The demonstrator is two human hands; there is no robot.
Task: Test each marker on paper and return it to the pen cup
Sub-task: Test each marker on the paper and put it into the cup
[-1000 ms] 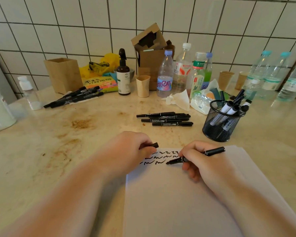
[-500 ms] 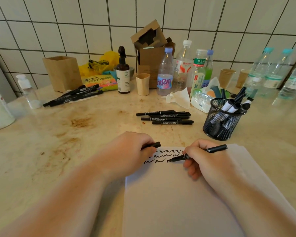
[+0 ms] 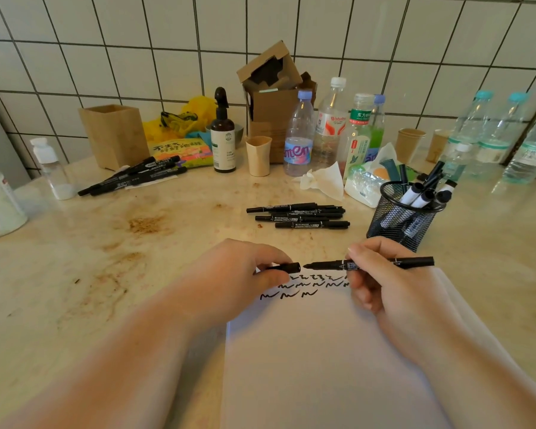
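Bare stretch of counter [image 3: 75, 274] left of the left hand [image 3: 239, 274], stained, nothing on it till the far marker pile. Paper [image 3: 322, 366] under both hands, top edge just past the fingers, squiggle rows [image 3: 304, 286] near that edge. Tight on the right: mesh pen cup [image 3: 399, 221] just beyond the right hand [image 3: 393, 289], markers standing inside. Row of loose markers [image 3: 300, 215] straight ahead, betw. hands and bottles, small gap of counter before it. Left hand curled, pinching the black cap [image 3: 287, 267], open end facing right. Right hand gripping the marker [image 3: 369, 264] mid-barrel, level above the paper, tip pointing left, just short of the cap, not touching.
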